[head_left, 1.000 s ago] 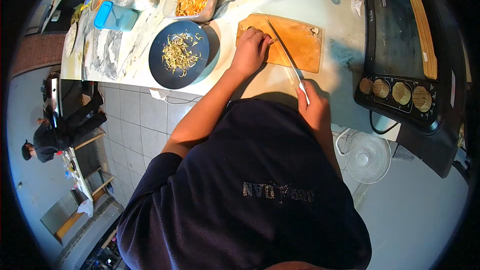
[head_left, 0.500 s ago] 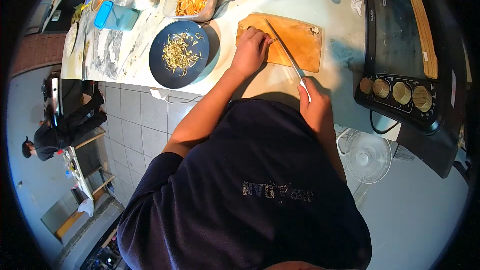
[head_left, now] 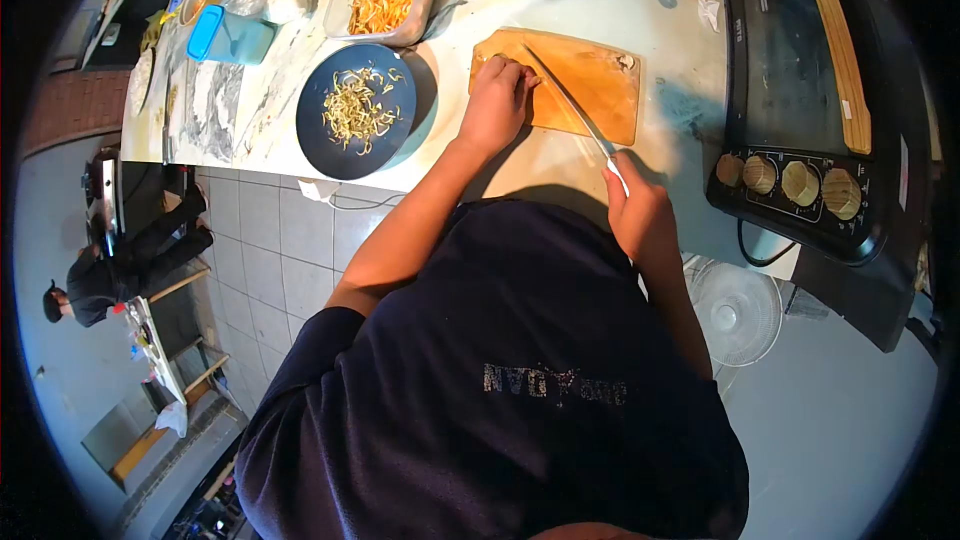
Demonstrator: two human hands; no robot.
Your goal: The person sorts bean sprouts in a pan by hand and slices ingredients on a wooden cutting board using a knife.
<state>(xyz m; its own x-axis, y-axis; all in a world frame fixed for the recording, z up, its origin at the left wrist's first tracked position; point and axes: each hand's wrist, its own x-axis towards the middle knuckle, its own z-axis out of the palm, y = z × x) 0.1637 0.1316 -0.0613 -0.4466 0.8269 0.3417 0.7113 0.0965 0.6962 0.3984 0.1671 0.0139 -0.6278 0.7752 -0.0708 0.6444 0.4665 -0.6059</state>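
My right hand (head_left: 641,205) is closed round the white handle of a long knife (head_left: 572,104). The blade slants up and left across a wooden cutting board (head_left: 600,65), with its tip near the board's far edge. My left hand (head_left: 497,100) rests on the board's left side, left of the blade, its fingers curled together. Whatever is in those fingers is hidden or too small to name. A small pale scrap (head_left: 627,62) lies at the board's upper right corner.
Left of the board stands a dark bowl (head_left: 312,128) of pale shreds. Behind it is a plastic tub (head_left: 432,2) of orange shreds, then a blue-lidded container (head_left: 240,41). A black appliance with knobs (head_left: 728,140) stands on the right. A person (head_left: 95,285) is far left.
My right hand has shifted slightly right, and the knife's handle end has swung right with it. The left hand stays curled at the same place on the board.
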